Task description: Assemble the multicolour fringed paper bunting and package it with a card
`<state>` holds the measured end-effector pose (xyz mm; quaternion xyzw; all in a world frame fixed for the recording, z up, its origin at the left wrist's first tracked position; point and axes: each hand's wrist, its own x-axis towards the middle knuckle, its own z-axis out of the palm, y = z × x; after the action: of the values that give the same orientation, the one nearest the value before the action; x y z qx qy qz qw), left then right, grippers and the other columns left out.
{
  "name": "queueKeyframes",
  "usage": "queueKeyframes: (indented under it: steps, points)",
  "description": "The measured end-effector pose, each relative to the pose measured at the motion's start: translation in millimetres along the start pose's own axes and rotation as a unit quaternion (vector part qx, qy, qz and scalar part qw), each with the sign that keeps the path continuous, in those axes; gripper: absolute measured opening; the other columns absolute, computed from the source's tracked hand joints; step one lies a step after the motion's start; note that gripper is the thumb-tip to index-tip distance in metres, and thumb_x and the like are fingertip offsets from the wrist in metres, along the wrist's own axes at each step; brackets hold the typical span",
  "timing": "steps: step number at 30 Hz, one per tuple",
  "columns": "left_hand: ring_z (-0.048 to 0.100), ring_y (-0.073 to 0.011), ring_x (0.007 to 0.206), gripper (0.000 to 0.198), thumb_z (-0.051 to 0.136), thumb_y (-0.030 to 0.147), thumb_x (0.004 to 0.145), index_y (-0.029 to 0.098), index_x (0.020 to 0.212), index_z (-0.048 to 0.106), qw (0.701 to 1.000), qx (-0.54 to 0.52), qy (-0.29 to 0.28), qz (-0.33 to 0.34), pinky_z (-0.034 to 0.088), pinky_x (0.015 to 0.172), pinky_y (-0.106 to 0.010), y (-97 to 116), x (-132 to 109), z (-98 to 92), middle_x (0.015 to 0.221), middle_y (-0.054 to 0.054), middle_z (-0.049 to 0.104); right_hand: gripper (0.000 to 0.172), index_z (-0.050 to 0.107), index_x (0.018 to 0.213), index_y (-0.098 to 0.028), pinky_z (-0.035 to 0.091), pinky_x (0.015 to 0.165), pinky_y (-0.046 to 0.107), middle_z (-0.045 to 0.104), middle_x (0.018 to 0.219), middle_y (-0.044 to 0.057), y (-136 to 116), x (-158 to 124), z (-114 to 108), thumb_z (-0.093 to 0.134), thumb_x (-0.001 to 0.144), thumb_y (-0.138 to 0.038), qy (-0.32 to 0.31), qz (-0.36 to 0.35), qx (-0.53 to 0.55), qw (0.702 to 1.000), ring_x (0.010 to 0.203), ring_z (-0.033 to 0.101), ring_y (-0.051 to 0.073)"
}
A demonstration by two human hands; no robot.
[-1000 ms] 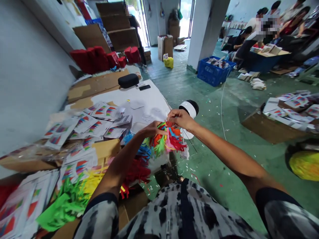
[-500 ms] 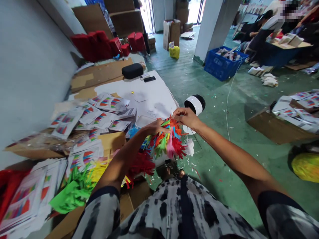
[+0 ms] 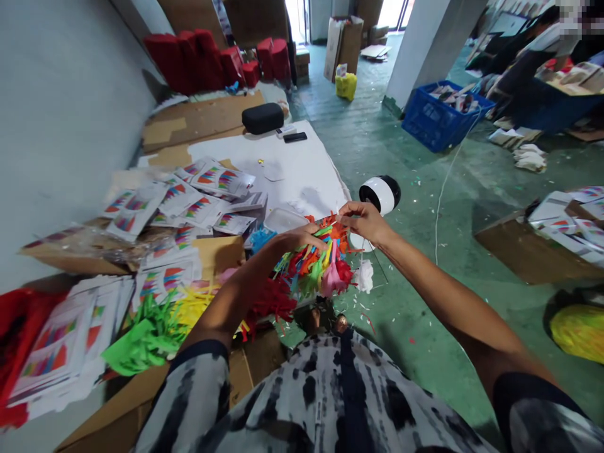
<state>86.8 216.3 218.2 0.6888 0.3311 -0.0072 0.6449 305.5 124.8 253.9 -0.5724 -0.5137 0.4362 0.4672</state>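
A bunch of colourful paper tassels (image 3: 333,267), in red, green, pink, yellow and blue, hangs at the table's near corner. My left hand (image 3: 302,238) is closed on the upper left of the bunch, its fingers partly lost among the strips. At the top of the bunch my right hand (image 3: 362,220) is closed in a pinch. A thin pale strip shows by those fingertips, but what they grip is too small to make out. Dark red tassels (image 3: 274,301) lie below my left forearm. Just beyond my left hand sits a clear plastic tray (image 3: 285,220).
Printed packets (image 3: 221,179) cover the table's left side, with green fringed paper (image 3: 146,340) nearer me. A black case (image 3: 262,118) and a phone (image 3: 295,137) lie farther back. On the floor stand a black-and-white round object (image 3: 380,194), a blue crate (image 3: 443,119) and a carton (image 3: 514,245).
The view has shifted, so most things sit a little farther right. Both hands stay at the tassel bunch, with the right still pinching at its top.
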Motion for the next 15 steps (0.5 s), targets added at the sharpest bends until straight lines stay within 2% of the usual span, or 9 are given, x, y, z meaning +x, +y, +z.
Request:
queueKeyframes:
  steps: [3,10,15]
  points:
    - [0.064,-0.0185,0.065,0.037,0.086,0.039,0.063,0.018,0.089,0.071,0.998,0.018,0.023,-0.047,0.045,0.058,-0.028,-2,-3,-1.0,0.076,0.000,0.069,0.033,0.069,0.079,-0.018,0.032,0.055,0.027,0.059,0.066,-0.002,5,2,2,0.079,0.072,-0.049,0.000,-0.003,-0.018,1.000,0.058,0.043,0.011]
    - [0.065,-0.0191,0.069,0.039,0.087,0.034,0.056,0.018,0.088,0.072,0.999,-0.024,0.005,-0.044,0.049,0.064,-0.029,4,-5,-0.3,0.077,0.000,0.071,0.036,0.068,0.079,-0.017,0.029,0.054,0.027,0.055,0.060,-0.004,7,7,5,0.079,0.071,-0.050,-0.002,0.008,-0.020,1.000,0.055,0.039,0.009]
    - [0.069,-0.0217,0.076,0.038,0.088,0.027,0.057,0.018,0.091,0.073,0.997,-0.058,-0.002,-0.056,0.054,0.072,-0.030,15,-10,-1.7,0.081,-0.001,0.074,0.036,0.067,0.078,-0.017,0.029,0.053,0.026,0.054,0.060,-0.004,1,9,5,0.080,0.071,-0.050,-0.002,0.013,-0.015,1.000,0.055,0.041,0.009]
